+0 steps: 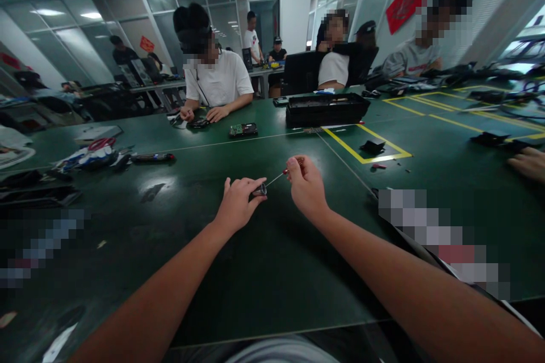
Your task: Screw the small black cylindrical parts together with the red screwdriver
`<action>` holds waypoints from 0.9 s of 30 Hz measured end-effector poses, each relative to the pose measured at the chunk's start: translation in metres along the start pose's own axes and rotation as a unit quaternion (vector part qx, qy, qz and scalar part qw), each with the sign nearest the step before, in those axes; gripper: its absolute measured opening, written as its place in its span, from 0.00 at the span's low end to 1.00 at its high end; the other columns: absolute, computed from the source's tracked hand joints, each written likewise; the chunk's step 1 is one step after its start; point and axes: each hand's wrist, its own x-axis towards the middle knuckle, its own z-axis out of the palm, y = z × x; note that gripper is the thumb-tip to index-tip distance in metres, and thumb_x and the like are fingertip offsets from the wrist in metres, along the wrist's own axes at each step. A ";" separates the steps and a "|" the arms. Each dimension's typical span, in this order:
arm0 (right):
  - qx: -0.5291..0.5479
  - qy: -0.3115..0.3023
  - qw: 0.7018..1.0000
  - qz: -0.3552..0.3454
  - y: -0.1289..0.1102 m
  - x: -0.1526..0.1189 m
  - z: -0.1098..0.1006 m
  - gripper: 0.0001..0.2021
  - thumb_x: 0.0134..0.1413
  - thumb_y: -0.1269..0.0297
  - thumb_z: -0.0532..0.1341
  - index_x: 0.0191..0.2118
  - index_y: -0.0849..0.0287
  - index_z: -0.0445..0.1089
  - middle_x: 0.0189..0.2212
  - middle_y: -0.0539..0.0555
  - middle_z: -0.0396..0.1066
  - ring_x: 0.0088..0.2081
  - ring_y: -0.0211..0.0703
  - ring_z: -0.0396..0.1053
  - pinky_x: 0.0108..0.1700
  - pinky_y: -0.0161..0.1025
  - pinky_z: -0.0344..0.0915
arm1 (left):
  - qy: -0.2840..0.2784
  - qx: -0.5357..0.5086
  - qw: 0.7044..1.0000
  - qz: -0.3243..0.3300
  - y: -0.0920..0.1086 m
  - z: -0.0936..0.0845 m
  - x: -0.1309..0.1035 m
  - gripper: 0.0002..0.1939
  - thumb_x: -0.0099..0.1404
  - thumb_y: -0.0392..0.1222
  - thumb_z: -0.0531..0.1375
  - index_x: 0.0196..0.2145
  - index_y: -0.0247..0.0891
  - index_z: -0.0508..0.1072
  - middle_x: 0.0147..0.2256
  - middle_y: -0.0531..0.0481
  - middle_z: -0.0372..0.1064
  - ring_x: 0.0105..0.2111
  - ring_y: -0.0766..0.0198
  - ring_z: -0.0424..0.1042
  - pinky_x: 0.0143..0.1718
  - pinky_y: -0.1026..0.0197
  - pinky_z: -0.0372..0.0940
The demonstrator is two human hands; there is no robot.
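Observation:
Between the thumb and fingers of my left hand is a small dark cylindrical part with a shiny round rim facing right. Its exact kind is too small to make out. My right hand is closed around the reddish handle of a thin screwdriver. The metal shaft slants down to the left, its tip at the part's rim; whether it is inside cannot be told. Both hands are just above the green table.
A black tray stands beyond my hands, with a circuit-board device left of it. A black piece lies inside yellow tape. Leftward are a marker-like tool and cables. A co-worker sits opposite; another person's hand is at right.

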 end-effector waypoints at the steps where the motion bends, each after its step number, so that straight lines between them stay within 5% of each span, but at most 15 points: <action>1: -0.004 -0.005 1.000 -0.006 -0.001 -0.001 0.000 0.14 0.68 0.51 0.54 0.38 0.54 0.67 0.28 0.50 0.70 0.29 0.42 0.66 0.34 0.41 0.61 | -0.001 0.000 1.000 -0.002 0.000 0.000 0.000 0.22 0.71 0.43 0.60 0.61 0.52 0.69 0.51 0.48 0.72 0.55 0.51 0.67 0.68 0.26 0.40; 12: -0.044 -0.023 0.997 -0.058 -0.008 -0.005 0.000 0.11 0.69 0.54 0.54 0.38 0.53 0.67 0.29 0.50 0.70 0.29 0.42 0.66 0.33 0.40 0.60 | -0.028 -0.018 0.999 -0.004 0.002 -0.001 -0.001 0.25 0.73 0.47 0.57 0.66 0.51 0.63 0.52 0.47 0.71 0.56 0.52 0.66 0.68 0.28 0.40; 23: -0.080 0.024 0.993 -0.079 -0.009 -0.002 -0.004 0.10 0.69 0.56 0.53 0.38 0.55 0.65 0.28 0.49 0.69 0.29 0.41 0.67 0.33 0.40 0.60 | -0.039 -0.025 0.999 -0.012 -0.002 0.004 0.001 0.24 0.73 0.45 0.57 0.65 0.50 0.63 0.52 0.48 0.70 0.56 0.52 0.65 0.68 0.27 0.38; 27: -0.075 0.042 0.992 -0.098 -0.007 -0.001 -0.004 0.10 0.69 0.57 0.53 0.41 0.55 0.67 0.31 0.51 0.72 0.32 0.41 0.69 0.35 0.40 0.63 | -0.024 -0.070 0.997 -0.025 0.000 0.000 0.001 0.20 0.71 0.44 0.59 0.60 0.44 0.69 0.51 0.46 0.70 0.53 0.52 0.67 0.64 0.38 0.55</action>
